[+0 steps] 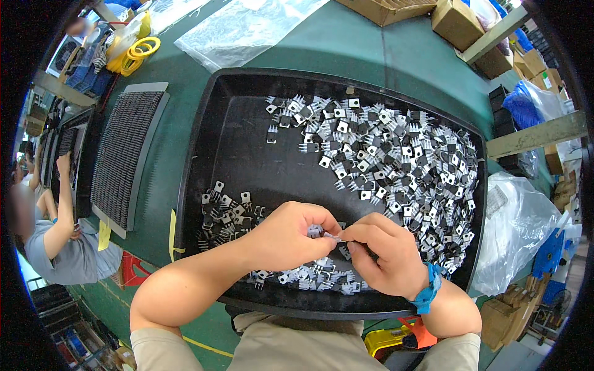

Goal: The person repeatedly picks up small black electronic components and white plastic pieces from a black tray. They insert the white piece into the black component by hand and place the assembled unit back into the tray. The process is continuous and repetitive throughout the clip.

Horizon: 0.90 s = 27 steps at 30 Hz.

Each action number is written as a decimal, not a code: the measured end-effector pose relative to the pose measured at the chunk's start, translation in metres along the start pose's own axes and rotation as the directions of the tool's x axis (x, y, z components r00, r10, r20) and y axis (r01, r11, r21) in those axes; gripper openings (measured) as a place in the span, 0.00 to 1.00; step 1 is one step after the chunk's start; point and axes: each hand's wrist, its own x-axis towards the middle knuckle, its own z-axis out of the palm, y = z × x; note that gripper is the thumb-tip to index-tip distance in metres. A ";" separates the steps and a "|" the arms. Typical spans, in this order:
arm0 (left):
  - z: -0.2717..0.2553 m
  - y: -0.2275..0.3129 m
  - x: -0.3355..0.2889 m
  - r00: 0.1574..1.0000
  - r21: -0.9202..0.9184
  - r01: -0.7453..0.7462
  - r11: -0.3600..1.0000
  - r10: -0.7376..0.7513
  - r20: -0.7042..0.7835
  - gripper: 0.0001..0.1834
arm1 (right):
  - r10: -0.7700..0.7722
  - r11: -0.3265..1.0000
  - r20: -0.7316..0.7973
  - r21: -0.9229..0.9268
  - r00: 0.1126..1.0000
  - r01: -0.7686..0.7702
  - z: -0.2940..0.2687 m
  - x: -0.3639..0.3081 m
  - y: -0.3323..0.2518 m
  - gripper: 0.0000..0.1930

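Note:
Over the near part of a black tray [207, 123], both my hands meet fingertip to fingertip. My left hand [288, 232] is closed, with small pale grey pieces [315, 231] showing in its curled fingers. My right hand [387, 253], wearing a blue band [429, 289] at the wrist, pinches a small electronic component against the left fingertips; the fingers mostly hide it. Three-legged transistors with metal tabs form a large pile [396, 154] at the right of the tray. A smaller group of dark transistors [226, 213] lies at the left. Pieces with pale sleeves [322, 276] lie below my hands.
Left of the tray stands a grey board packed with rows of dark parts [127, 148]. Clear plastic bags lie behind [244, 31] and to the right [516, 229]. Cardboard boxes [458, 25] stand at the back right. A co-worker in grey [74, 247] works at the far left.

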 end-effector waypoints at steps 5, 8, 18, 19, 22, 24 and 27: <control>-0.002 0.005 -0.001 0.997 -0.009 0.073 0.997 -0.073 0.021 0.07 | 0.028 1.000 -0.015 -0.010 0.999 -0.028 -0.004 0.000 -0.005 0.13; -0.003 0.007 -0.001 0.994 -0.001 0.107 0.994 -0.107 0.038 0.06 | 0.002 1.000 -0.028 -0.024 1.000 -0.002 -0.001 0.000 -0.001 0.12; -0.004 -0.004 0.002 0.993 -0.081 0.111 0.991 -0.107 0.049 0.09 | 0.066 0.997 0.046 0.024 0.997 -0.067 0.000 0.000 0.001 0.11; -0.004 -0.003 0.002 0.992 -0.162 0.124 0.979 -0.119 0.040 0.09 | 0.094 0.995 0.048 0.041 0.994 -0.096 -0.004 0.000 0.001 0.11; -0.009 0.007 0.001 0.987 -0.336 0.160 0.928 -0.161 0.024 0.07 | 0.191 0.977 -0.017 0.105 0.982 -0.188 -0.006 0.001 -0.001 0.11; -0.008 0.006 0.002 0.987 -0.297 0.163 0.941 -0.159 0.037 0.06 | 0.259 0.957 -0.049 0.146 0.965 -0.249 -0.005 -0.001 -0.001 0.11; -0.005 -0.001 0.003 0.992 -0.276 0.125 0.953 -0.116 0.047 0.06 | 0.285 0.941 -0.027 0.199 0.958 -0.274 -0.001 -0.003 0.000 0.11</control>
